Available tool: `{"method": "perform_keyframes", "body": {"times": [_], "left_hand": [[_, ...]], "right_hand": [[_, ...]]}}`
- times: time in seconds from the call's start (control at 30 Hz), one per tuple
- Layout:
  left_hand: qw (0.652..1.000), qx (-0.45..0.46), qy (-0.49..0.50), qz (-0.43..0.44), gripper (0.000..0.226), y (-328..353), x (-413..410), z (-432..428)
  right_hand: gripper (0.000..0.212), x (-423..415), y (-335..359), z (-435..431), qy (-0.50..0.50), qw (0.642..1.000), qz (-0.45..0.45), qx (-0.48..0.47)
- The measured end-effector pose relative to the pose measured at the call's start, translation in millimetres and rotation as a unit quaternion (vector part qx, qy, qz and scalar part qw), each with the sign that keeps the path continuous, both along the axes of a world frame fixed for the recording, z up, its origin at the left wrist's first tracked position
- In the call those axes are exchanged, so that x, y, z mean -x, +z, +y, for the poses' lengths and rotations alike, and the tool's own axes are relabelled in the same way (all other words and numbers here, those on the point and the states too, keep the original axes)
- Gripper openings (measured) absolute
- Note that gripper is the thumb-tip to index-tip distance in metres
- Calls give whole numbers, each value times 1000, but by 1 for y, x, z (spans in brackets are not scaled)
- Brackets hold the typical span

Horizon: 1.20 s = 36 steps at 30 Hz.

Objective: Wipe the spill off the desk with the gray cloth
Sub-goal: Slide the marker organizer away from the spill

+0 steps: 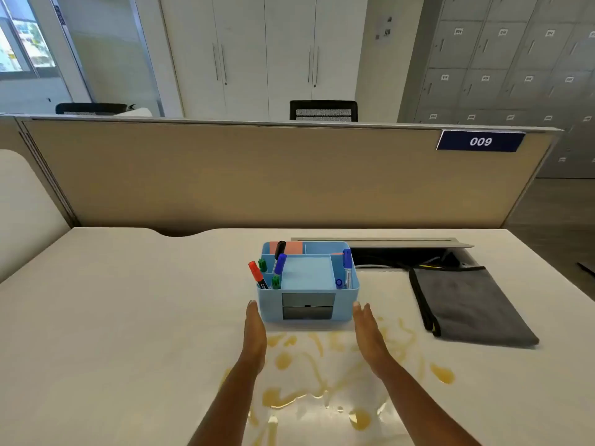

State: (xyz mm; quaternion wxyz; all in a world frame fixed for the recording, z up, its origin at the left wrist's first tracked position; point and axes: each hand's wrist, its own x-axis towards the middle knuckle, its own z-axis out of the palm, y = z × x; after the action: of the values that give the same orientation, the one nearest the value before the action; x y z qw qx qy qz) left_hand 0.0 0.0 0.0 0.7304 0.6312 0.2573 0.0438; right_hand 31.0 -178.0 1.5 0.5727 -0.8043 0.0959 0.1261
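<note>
Amber spill (309,378) on desk (128,317) | left hand (254,336), right hand (368,333) flat, empty, flanking organizer (307,284) | gray cloth (467,304) right

My forearms and the spill (309,397) run off the bottom edge, and the organizer (307,284) hides the desk (128,317) behind it.

Organizer (307,291): mid-bench (112,317), markers (256,272) standing in its left compartments.
Spill (309,375): on the bench, just before the organizer, reaching toward the near edge.
Cloth (467,307): right of the organizer, lying flat.
Cable tray (402,252): behind the cloth.
Partition (257,175): along the bench's far edge.
Left hand (254,336), right hand (368,333): flanking the organizer's front corners, over the spill.
</note>
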Motion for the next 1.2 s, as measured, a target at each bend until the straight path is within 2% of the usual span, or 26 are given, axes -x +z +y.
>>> {"method": "perform_keyframes", "body": {"times": [0.1,0.2,0.33,0.43,0.57,0.67,0.8,0.93,1.07,1.2], "left_hand": [[998,67,7,7,53,-1,-9,2],[996,94,5,2,57,-5,-17,5],[996,84,-19,-17,59,-7,-28,11],[996,82,-22,-17,56,-11,-35,14],[998,65,-15,-10,45,-13,-42,17],[996,82,-12,-14,39,-9,-45,16],[997,63,-24,-27,43,-4,-48,13],[998,47,-32,-25,48,-2,-48,16],[999,27,-19,-42,31,0,-49,29],[997,16,7,-76,29,13,-50,50]], "right_hand": [[58,-11,-4,3,-23,993,20,-111],[71,-18,-3,8,-34,980,8,-194],[49,-35,-6,10,-57,975,13,-216],[35,-44,-2,11,-60,978,39,-196],[42,-55,5,11,-70,991,61,-94],[43,-62,11,11,-87,995,46,-15],[38,-66,13,13,-87,995,2,50],[36,-61,10,17,-79,993,-26,79],[33,-57,14,27,-62,993,-54,80],[27,-58,25,47,-45,994,-87,50]]}}
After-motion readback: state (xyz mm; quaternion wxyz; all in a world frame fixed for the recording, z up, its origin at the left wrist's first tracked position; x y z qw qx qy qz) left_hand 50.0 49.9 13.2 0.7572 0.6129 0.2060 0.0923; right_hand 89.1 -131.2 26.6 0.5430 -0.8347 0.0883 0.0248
